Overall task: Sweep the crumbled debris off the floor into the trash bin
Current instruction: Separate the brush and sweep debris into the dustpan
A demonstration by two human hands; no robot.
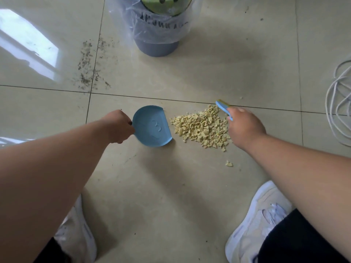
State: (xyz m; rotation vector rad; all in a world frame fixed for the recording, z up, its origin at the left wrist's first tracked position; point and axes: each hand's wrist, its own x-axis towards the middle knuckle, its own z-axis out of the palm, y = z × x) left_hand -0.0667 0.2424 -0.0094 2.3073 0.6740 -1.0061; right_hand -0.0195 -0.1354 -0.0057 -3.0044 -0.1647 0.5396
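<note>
A pile of pale yellow crumbled debris (pixel 201 127) lies on the tiled floor, with one stray bit (pixel 228 164) nearer to me. My left hand (pixel 117 126) grips the handle of a small blue dustpan (pixel 152 126), whose open edge faces the pile from its left. My right hand (pixel 245 124) holds a small blue brush (pixel 223 108) at the pile's far right edge. The grey trash bin (pixel 157 42), lined with a clear plastic bag, stands beyond the dustpan at the top of the view.
Dark fine dirt (pixel 91 65) is scattered on the tiles to the left of the bin. A coiled white cable (pixel 338 103) lies at the right edge. My two white shoes (pixel 254 221) (pixel 77 230) stand at the bottom of the view.
</note>
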